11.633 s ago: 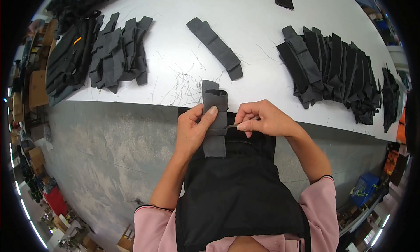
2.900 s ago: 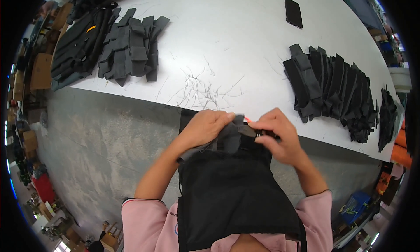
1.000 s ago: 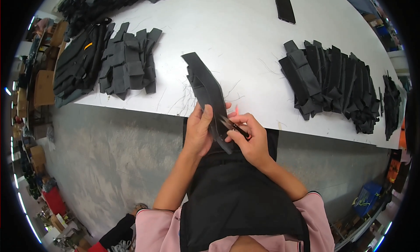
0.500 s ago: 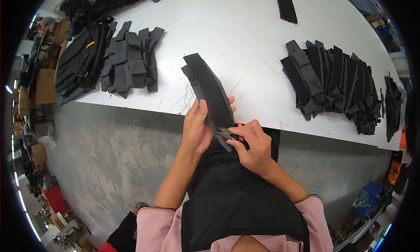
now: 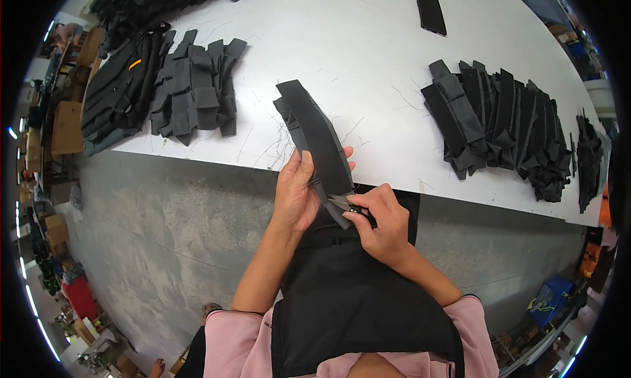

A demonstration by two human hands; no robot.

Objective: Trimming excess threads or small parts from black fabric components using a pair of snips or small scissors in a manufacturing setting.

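My left hand (image 5: 297, 193) grips a black fabric strip (image 5: 323, 138), thumb on its near side and fingertips showing past its right edge. The strip slants up and away over the table's near edge, its lower end above my black apron (image 5: 361, 292). In my right hand (image 5: 383, 222) is a pair of small thread snips (image 5: 340, 201), pinched between thumb and fingers. Their metal blades point left and lie against the strip's lower end. Whether they are cutting a thread there is too small to tell.
Loose threads litter the white table (image 5: 315, 43). On its left lie a black backpack (image 5: 123, 92) and a pile of dark strips (image 5: 200, 89); another pile (image 5: 503, 128) lies right. A phone (image 5: 430, 13) rests at the far right. A blue crate (image 5: 551, 299) stands on the floor.
Both hands stay almost where they were, the snips still at the strip's lower end. A small red spot by my right hand is no longer visible. A person at lower left has shifted.
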